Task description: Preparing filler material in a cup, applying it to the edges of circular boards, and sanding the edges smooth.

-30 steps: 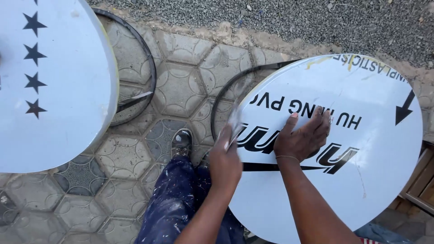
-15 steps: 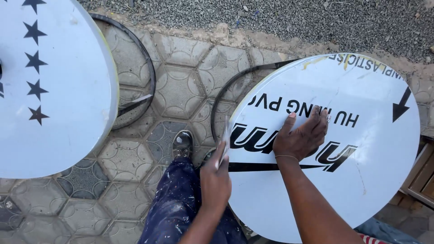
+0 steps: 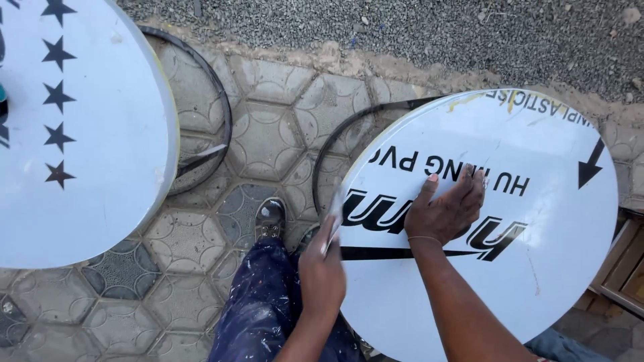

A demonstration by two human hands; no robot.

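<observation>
Fingers: left hand (image 3: 322,271) gripping a thin blade (image 3: 333,221) at the disc (image 3: 537,268) edge | right hand (image 3: 446,211) pressing flat, open | lettering mostly remaining.

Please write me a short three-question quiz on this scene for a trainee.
1. True or false: the right hand lies flat on the round white sign.
2. Where does the left hand work? A) at the sign's edge B) on the starred sign C) on the gravel
3. What lies on the paving behind each sign?

Key
1. True.
2. A; it holds a thin tool, too blurred to identify.
3. A dark ring frame.
</observation>
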